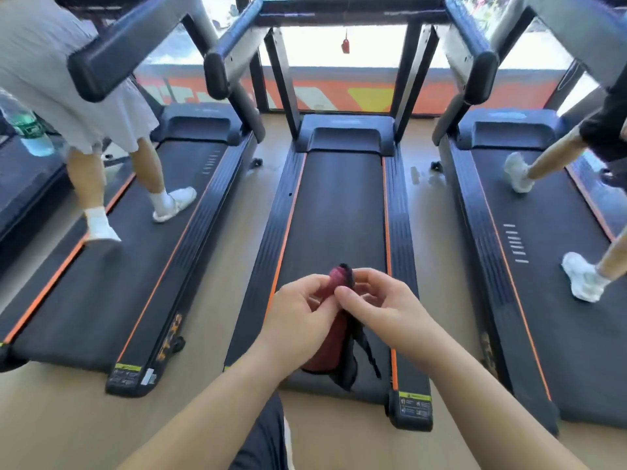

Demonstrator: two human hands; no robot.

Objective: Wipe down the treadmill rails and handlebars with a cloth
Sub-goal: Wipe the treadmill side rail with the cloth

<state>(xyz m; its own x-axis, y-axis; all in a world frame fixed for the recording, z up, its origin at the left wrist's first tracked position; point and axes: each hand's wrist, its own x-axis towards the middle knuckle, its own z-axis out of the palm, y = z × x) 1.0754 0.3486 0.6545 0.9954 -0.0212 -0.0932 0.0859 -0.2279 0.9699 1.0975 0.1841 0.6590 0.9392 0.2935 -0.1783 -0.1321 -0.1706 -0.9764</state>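
At lower centre, the left hand [302, 312] and right hand [383, 307] both pinch the top of the hanging cloth [322, 351], apparently folding it for wiping, with the treadmill [342, 212] rails [400, 232] and handlebars [479, 76] ahead untouched.

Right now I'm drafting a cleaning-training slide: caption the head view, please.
Over the middle treadmill, the left hand and right hand pinch a dark red cloth, wiping not yet begun.

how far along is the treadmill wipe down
Done: nothing visibly wiped yet. In hand: the left hand and right hand pinch the bunched dark red cloth above the rear of the middle treadmill. Left: its side rails and handlebars, which the cloth is not touching.
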